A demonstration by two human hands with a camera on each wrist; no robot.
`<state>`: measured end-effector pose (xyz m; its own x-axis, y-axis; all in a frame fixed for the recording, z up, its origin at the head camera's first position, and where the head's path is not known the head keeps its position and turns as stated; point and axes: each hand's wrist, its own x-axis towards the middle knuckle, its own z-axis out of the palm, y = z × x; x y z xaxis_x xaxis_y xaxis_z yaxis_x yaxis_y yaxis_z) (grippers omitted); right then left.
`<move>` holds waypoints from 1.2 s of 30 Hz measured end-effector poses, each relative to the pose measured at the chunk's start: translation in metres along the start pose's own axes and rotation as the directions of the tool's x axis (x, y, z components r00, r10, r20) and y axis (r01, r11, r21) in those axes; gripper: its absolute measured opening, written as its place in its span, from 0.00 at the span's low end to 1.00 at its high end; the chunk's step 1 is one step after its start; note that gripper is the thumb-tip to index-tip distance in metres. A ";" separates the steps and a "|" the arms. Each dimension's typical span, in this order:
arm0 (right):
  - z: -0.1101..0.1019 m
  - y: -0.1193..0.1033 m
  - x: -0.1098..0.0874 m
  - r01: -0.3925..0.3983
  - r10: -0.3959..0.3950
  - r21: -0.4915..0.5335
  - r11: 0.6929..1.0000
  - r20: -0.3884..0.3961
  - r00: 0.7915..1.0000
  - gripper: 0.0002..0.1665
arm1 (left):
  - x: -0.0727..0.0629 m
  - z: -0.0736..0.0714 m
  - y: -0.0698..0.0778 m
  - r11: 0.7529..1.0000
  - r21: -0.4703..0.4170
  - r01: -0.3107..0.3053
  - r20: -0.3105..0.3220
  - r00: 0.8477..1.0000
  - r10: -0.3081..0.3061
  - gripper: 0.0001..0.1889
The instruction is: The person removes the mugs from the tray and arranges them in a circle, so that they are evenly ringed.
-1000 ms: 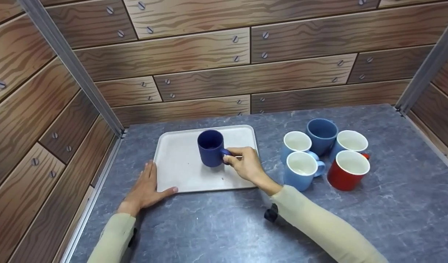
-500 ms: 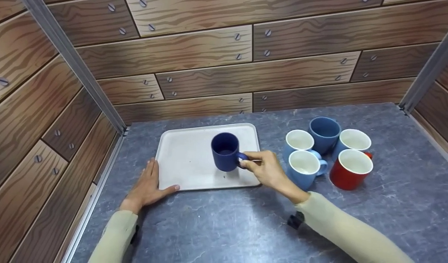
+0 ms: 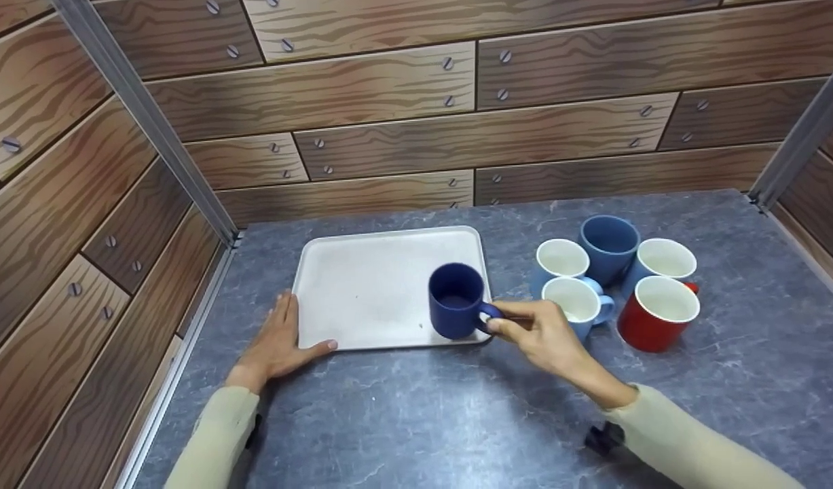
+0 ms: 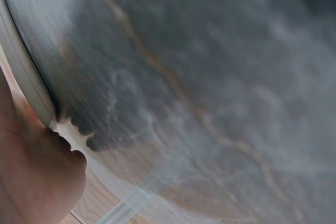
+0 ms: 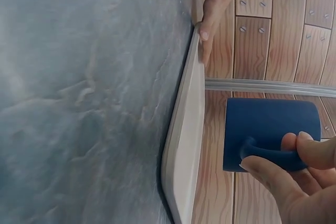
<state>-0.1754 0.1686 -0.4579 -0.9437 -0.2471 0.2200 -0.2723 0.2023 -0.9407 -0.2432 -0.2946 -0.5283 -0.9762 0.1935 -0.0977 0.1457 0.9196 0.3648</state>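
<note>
A dark blue mug hangs above the front right corner of the white tray; in the right wrist view a gap shows between mug and tray. My right hand pinches its handle between thumb and fingers. At the tray's front left corner rests my left hand, fingers straight along the left side and thumb at the front edge. The left wrist view catches part of that hand beside the tray rim.
Right of the tray stands a group of mugs: a red mug with white inside, a darker blue mug at the back, and several light blue ones. Wood-patterned walls enclose the grey marbled table.
My right hand has carried the dark blue mug rightward and toward me, from the tray's middle to over its front right corner. My left hand has stayed at the tray's corner.
</note>
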 end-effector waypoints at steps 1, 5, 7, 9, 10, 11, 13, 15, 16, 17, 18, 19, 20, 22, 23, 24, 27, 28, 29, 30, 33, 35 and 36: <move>-0.002 0.000 -0.003 -0.002 0.002 0.013 1.000 0.006 1.000 0.20 | 0.000 0.000 0.000 1.000 -0.003 -0.003 -0.005 1.000 0.003 0.72; -0.013 0.002 -0.017 0.030 -0.031 0.033 0.999 0.031 0.999 0.20 | 0.000 0.000 0.001 1.000 -0.012 -0.012 -0.016 1.000 0.012 0.72; -0.019 0.002 -0.024 0.050 -0.051 0.032 0.998 0.038 0.998 0.20 | 0.000 0.000 0.001 1.000 -0.011 -0.018 -0.017 1.000 0.018 0.72; -0.026 0.000 -0.032 0.079 -0.079 0.016 0.997 0.039 0.996 0.20 | 0.000 0.000 0.002 1.000 -0.006 -0.019 -0.014 1.000 0.019 0.72; -0.030 -0.001 -0.036 0.084 -0.084 0.009 0.996 0.035 0.996 0.20 | 0.000 0.001 0.002 1.000 -0.002 -0.018 -0.013 1.000 0.018 0.72; -0.034 -0.003 -0.039 0.088 -0.088 0.001 0.996 0.031 0.996 0.20 | 0.000 0.001 0.002 1.000 -0.002 -0.018 -0.010 1.000 0.018 0.72; -0.042 -0.007 -0.046 0.101 -0.100 -0.025 0.995 0.017 0.995 0.19 | 0.000 0.001 0.002 1.000 -0.001 -0.016 -0.007 1.000 0.016 0.72; -0.050 -0.011 -0.052 0.118 -0.118 -0.056 0.991 0.002 0.993 0.18 | 0.000 0.001 0.001 1.000 -0.001 -0.018 -0.009 1.000 0.018 0.72; -0.055 -0.013 -0.054 0.115 -0.115 -0.064 0.991 0.001 0.993 0.18 | 0.001 0.001 0.001 1.000 0.002 -0.017 -0.008 1.000 0.017 0.72; -0.059 -0.015 -0.057 0.120 -0.120 -0.067 0.991 0.003 0.993 0.18 | 0.001 0.001 0.001 1.000 0.003 -0.017 -0.008 1.000 0.017 0.72; -0.064 -0.016 -0.060 0.126 -0.126 -0.055 0.990 0.007 0.992 0.18 | 0.001 0.001 0.001 1.000 0.003 -0.017 -0.010 1.000 0.017 0.72; -0.069 -0.017 -0.062 0.130 -0.129 -0.032 0.991 0.014 0.992 0.18 | 0.001 0.001 0.000 1.000 0.005 -0.017 -0.012 1.000 0.017 0.72; -0.073 -0.018 -0.065 0.129 -0.129 0.006 0.992 0.026 0.991 0.18 | 0.001 0.001 0.000 1.000 0.006 -0.016 -0.013 1.000 0.016 0.72; -0.083 -0.019 -0.070 0.125 -0.129 0.081 0.989 0.048 0.990 0.19 | 0.001 0.001 -0.001 1.000 0.007 -0.014 -0.012 1.000 0.014 0.72; -0.087 -0.019 -0.072 0.134 -0.141 0.109 0.985 0.055 0.988 0.19 | 0.001 0.000 -0.001 1.000 0.007 -0.013 -0.013 1.000 0.013 0.72; -0.092 -0.019 -0.074 0.138 -0.145 0.115 0.984 0.053 0.988 0.18 | 0.000 0.000 -0.001 1.000 0.007 -0.013 -0.013 1.000 0.013 0.72; -0.104 -0.020 -0.081 0.142 -0.148 0.113 0.983 0.042 0.988 0.19 | 0.000 0.000 -0.001 1.000 0.006 -0.012 -0.015 1.000 0.012 0.72; -0.107 -0.020 -0.083 0.137 -0.141 0.100 0.986 0.035 0.989 0.19 | 0.000 0.000 -0.001 1.000 0.005 -0.012 -0.017 1.000 0.012 0.72; -0.111 -0.020 -0.086 0.133 -0.136 0.085 0.987 0.028 0.990 0.19 | 0.000 0.000 -0.001 1.000 0.003 -0.013 -0.019 1.000 0.013 0.72; -0.113 -0.021 -0.088 0.124 -0.125 0.055 0.991 0.017 0.992 0.18 | 0.000 0.000 -0.001 1.000 0.003 -0.011 -0.018 1.000 0.011 0.72; -0.122 -0.021 -0.095 0.094 -0.094 -0.025 0.995 -0.004 0.996 0.18 | 0.001 0.001 -0.001 1.000 0.000 -0.013 -0.020 1.000 0.013 0.73; -0.129 -0.021 -0.100 0.080 -0.082 -0.069 0.994 -0.015 0.997 0.18 | 0.001 0.001 -0.001 1.000 -0.003 -0.016 -0.022 1.000 0.016 0.73; -0.132 -0.020 -0.103 0.078 -0.080 -0.097 0.992 -0.020 0.997 0.18 | 0.002 0.001 -0.001 1.000 0.001 -0.013 -0.020 1.000 0.013 0.73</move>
<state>-0.0979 0.3148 -0.4275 -0.9223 -0.2437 0.2998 -0.3620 0.2736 -0.8911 -0.2450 -0.2950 -0.5295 -0.9773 0.1982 -0.0748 0.1581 0.9173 0.3654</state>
